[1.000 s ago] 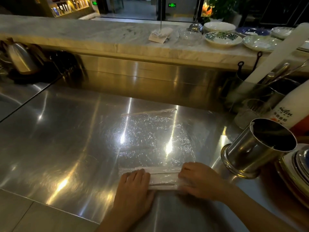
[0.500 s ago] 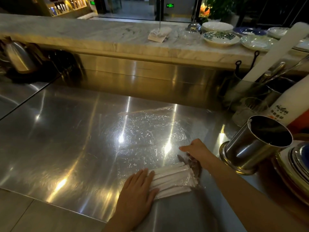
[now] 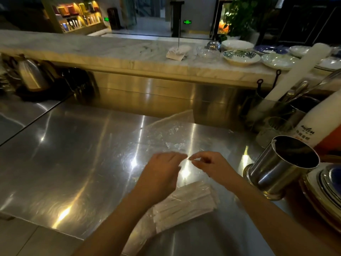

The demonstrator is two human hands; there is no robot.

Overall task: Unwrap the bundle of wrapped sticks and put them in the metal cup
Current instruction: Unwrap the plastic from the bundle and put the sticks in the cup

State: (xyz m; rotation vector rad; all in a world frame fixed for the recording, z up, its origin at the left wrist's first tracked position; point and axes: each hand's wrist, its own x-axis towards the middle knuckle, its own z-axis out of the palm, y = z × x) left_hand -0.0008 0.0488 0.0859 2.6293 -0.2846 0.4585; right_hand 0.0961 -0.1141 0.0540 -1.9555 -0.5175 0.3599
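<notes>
A bundle of white paper-wrapped sticks (image 3: 186, 204) lies on the steel counter (image 3: 73, 163) near its front edge, on a sheet of clear plastic wrap (image 3: 166, 137) that spreads out behind it. Above the bundle, my left hand (image 3: 162, 174) and my right hand (image 3: 212, 165) are raised with fingertips meeting. They pinch a thin edge of the plastic wrap between them. The metal cup (image 3: 282, 165) stands tilted at the right, its dark mouth open toward me, leaning on a stack of plates.
A stack of plates (image 3: 328, 193) sits at the right edge. White paper rolls (image 3: 313, 124) and a tub of utensils (image 3: 287, 106) stand behind the cup. A marble ledge (image 3: 110, 52) with dishes runs across the back. A metal kettle (image 3: 31, 74) sits far left.
Both hands have left the bundle and risen above it, coming together on the wrap. The unrolled bundle now lies uncovered, angled on the wrap. The camera has tilted up.
</notes>
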